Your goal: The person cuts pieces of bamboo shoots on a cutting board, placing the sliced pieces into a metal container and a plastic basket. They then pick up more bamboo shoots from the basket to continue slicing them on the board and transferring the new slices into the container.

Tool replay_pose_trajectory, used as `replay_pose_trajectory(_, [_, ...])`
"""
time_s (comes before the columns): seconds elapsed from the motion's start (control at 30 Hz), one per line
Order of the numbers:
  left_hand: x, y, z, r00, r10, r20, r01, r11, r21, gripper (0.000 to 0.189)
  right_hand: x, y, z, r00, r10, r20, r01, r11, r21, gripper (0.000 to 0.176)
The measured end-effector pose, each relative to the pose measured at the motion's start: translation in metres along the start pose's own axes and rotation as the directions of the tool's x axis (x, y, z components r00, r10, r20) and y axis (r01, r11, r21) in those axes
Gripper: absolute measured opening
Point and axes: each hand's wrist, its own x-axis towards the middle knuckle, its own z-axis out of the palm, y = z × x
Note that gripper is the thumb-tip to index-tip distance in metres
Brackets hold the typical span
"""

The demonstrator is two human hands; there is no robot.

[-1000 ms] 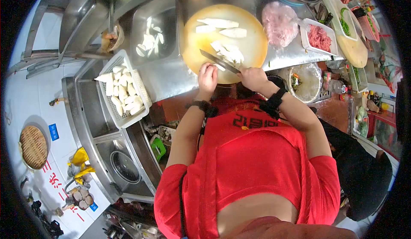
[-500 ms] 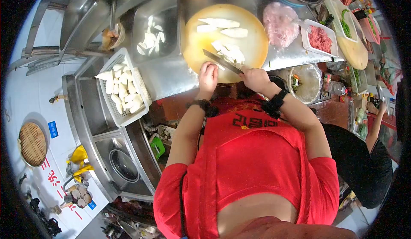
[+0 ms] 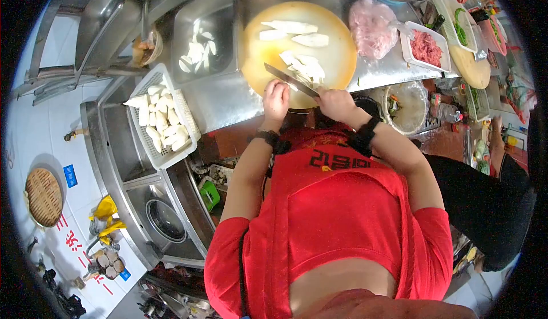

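Note:
My right hand [image 3: 339, 105] is closed round the handle of a kitchen knife [image 3: 288, 79], its blade slanting up to the left over the round cutting board [image 3: 260, 56]. Close to the blade's near side, the curled fingers of my left hand [image 3: 276, 100] hold a small white vegetable piece [image 3: 294, 88], mostly covered by the fingers. Cut white slices [image 3: 304, 67] lie in a pile just beyond the knife. Farther back on the board are several larger peeled white pieces [image 3: 290, 27].
To the left, a metal tray [image 3: 225, 45] holds white slices, and a white basket [image 3: 193, 130] holds peeled chunks. On the right are a bag of pink meat [image 3: 372, 29], a tray of minced meat [image 3: 425, 49] and a lined waste bin [image 3: 419, 110]. A co-worker in black [image 3: 485, 205] stands at right.
The knife and both hands stay almost in the same place at the board's near edge. At right, the co-worker has shifted, and their arm has moved.

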Motion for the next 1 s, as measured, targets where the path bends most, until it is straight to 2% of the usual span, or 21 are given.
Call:
replay_pose_trajectory(0.17, [0.002, -0.001, 0.000, 0.999, 0.028, -0.029, -0.029, 0.999, -0.017, 0.004, 0.005, -0.005, 0.005, 0.999, -0.009, -0.031, 0.007, 0.998, -0.063, 0.025])
replay_pose_trajectory(0.23, [0.002, -0.004, 0.000, 0.999, 0.035, -0.025, -0.036, 0.999, -0.022, 0.004, 0.001, -0.003, -0.006, 1.000, 0.017, -0.007, -0.016, 0.999, 0.029, 0.028])
replay_pose_trajectory(0.47, [0.000, -0.002, 0.001, 0.999, 0.023, -0.026, -0.024, 1.000, -0.021, 0.005, -0.019, -0.003, -0.023, 0.999, 0.003, -0.037, -0.001, 0.998, 0.059, 0.041])
replay_pose_trajectory(0.77, [0.000, -0.002, 0.000, 0.999, 0.037, -0.026, -0.038, 0.999, -0.019, 0.005, -0.019, -0.005, -0.024, 1.000, -0.001, 0.014, 0.001, 1.000, 0.011, 0.039])
replay_pose_trajectory(1.0, [0.001, -0.001, -0.001, 0.999, 0.033, -0.010, -0.033, 0.999, 0.004, 0.004, -0.009, -0.007, -0.013, 1.000, -0.009, -0.021, 0.009, 1.000, 0.019, 0.027])
